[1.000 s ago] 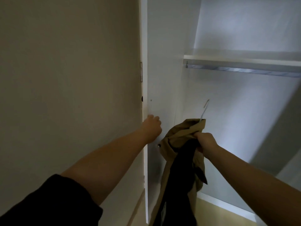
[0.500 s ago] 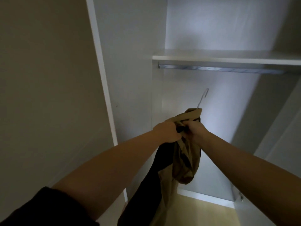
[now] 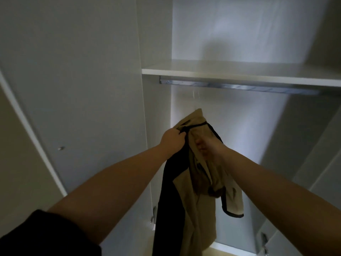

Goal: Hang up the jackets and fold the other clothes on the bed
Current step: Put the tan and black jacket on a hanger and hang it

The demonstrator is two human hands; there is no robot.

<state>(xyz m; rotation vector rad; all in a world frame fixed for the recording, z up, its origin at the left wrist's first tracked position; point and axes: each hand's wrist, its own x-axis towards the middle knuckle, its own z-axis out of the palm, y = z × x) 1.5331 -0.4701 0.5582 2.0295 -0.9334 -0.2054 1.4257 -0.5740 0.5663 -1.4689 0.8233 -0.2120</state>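
Left hand [image 3: 172,140] first: the grip is tight, fingers curled round the dark edge of the jacket [image 3: 198,183] up by the collar. Right hand [image 3: 207,147] is pressed into the tan cloth just beside it, but it is smeared with blur, so I cannot tell whether that grip is clenched on the cloth or only flat against it.

The jacket is up in the air between the two hands, inside the open wardrobe. Its tan body and dark lining hang down towards the wardrobe floor and its top peaks above the knuckles. A faint pale hook [image 3: 194,94] shows above the collar, just below the rail [image 3: 239,88] and apart from it, though it is too washed out to be sure.

The rail runs bare under the shelf [image 3: 239,74], with nothing on it that I can see. The door [image 3: 73,108] stands wide on the left.

So where are we? Early, I'd say. This jacket has reached the wardrobe but is not yet hung, and the hook has to go over that rail before the hands can let go. The bed and the clothes to fold are out of shot, so all of that looks to be left to do.
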